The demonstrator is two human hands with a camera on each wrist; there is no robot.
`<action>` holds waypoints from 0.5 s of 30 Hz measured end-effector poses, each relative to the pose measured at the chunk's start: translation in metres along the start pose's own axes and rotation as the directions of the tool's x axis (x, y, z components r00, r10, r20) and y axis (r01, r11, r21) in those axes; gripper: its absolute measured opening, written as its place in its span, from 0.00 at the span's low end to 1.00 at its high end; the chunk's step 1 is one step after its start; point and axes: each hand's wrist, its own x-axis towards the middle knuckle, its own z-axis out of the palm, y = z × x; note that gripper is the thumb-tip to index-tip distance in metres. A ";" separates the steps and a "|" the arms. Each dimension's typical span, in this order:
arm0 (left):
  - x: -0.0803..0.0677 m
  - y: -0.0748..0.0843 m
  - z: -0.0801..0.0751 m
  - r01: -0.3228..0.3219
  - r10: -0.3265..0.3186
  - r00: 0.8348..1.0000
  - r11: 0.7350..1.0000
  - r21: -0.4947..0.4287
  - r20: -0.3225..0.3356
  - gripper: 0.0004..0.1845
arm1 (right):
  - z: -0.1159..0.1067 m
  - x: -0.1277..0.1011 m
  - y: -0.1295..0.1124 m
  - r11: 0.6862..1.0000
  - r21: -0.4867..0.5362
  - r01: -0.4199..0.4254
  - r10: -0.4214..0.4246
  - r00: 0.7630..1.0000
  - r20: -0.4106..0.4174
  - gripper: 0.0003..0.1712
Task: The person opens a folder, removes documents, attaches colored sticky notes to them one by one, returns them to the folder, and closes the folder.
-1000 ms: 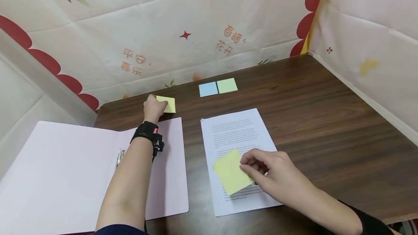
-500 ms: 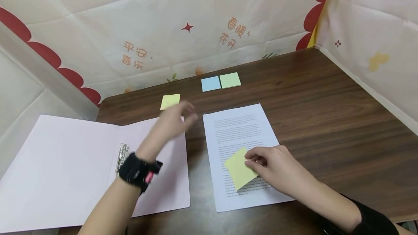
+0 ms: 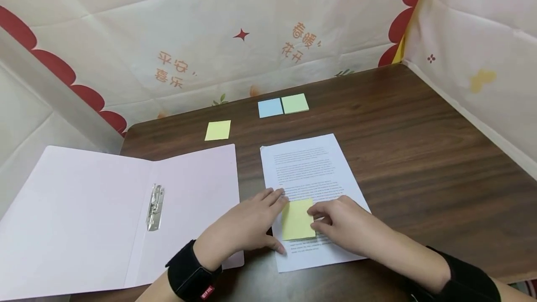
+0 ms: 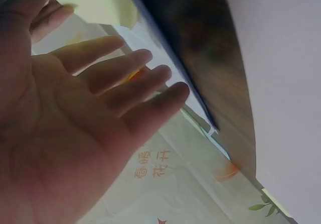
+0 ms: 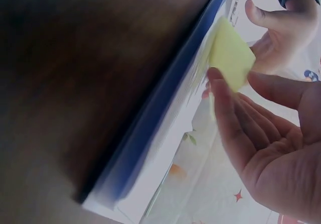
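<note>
A yellow sticky note (image 3: pixel 298 219) lies close over the lower half of a stack of printed sheets (image 3: pixel 304 162). My right hand (image 3: pixel 350 225) pinches the note's right edge between thumb and fingers, and the right wrist view shows the note (image 5: pixel 232 56) at those fingertips. With fingers extended, my left hand (image 3: pixel 245 223) reaches across the left edge of the sheets. Its fingertips are right at the note's left side and its thumb sits lower, over the paper's edge. The left wrist view shows the palm of this hand (image 4: pixel 75 118) with the fingers spread.
An open pale pink folder (image 3: pixel 84 218) with a metal clip (image 3: pixel 155 207) takes up the left side. Behind it lies a yellow sticky pad (image 3: pixel 217 130). Blue (image 3: pixel 270 107) and green (image 3: pixel 295 103) pads sit side by side near the fabric backdrop (image 3: pixel 209 50) on the wooden table (image 3: pixel 419 153).
My left hand has left the yellow pad at the back and come down to the sheets' left edge. The note in my right hand has turned from slanted to nearly square with the page.
</note>
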 end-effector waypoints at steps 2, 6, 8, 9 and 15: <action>0.001 0.000 0.003 0.005 -0.005 1.000 0.999 0.041 0.006 0.57 | 0.002 0.001 0.001 1.000 -0.022 -0.013 0.014 1.000 0.021 0.13; 0.002 0.003 0.009 0.006 -0.006 1.000 0.992 0.122 -0.001 0.56 | 0.004 0.002 0.001 0.998 -0.051 -0.033 0.035 0.999 0.038 0.14; 0.001 0.004 0.011 0.008 -0.006 1.000 0.988 0.152 -0.011 0.56 | 0.004 0.002 0.001 0.997 -0.067 -0.039 0.042 0.998 0.041 0.15; 0.001 0.005 0.012 0.006 -0.004 1.000 0.986 0.164 -0.017 0.56 | 0.005 0.002 0.001 0.996 -0.079 -0.034 0.037 0.998 0.042 0.16; 0.000 0.005 0.013 0.002 0.004 0.999 0.983 0.182 -0.033 0.56 | 0.006 0.000 0.000 0.984 -0.176 -0.015 0.018 1.000 0.016 0.16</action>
